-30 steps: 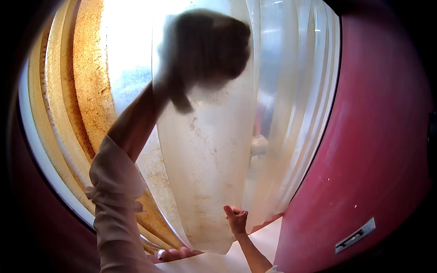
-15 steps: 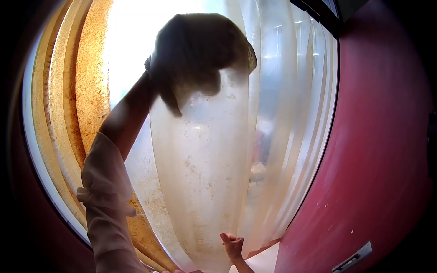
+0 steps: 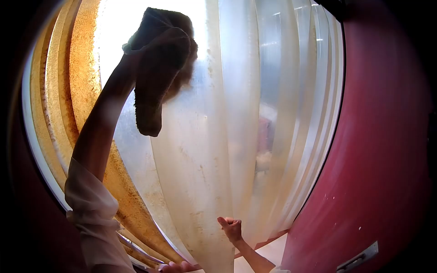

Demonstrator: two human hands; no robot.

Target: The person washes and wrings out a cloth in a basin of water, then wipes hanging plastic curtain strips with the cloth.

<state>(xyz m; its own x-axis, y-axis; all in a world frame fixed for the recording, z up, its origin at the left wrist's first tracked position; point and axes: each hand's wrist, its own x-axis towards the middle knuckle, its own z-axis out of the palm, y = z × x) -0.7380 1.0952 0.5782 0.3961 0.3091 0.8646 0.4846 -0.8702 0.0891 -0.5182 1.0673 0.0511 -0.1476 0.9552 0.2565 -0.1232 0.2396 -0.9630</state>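
Note:
My left hand (image 3: 175,41) is raised high on an outstretched arm, against the bright upper part of a clear plastic strip curtain (image 3: 191,159). It is dark against the light and closed on a fuzzy dark cloth (image 3: 149,107), whose folded end hangs below the hand. The cloth overlaps a hazy, brown-spotted strip in this view. Low in the middle, my right hand (image 3: 232,228) has its fingers curled and thumb pointing up-left, closed at the right edge of that same strip.
Yellow-brown stained strips (image 3: 84,68) hang at the left. More translucent strips (image 3: 291,113) hang at the right, with blurred shapes behind them. A red wall panel (image 3: 387,136) with a metal handle (image 3: 359,257) borders the right. Pinkish rounded shapes (image 3: 177,267) show at the bottom edge.
My left hand has moved left with the cloth, which now hangs narrower and longer instead of spreading wide. My right hand has risen slightly, still at the strip's edge.

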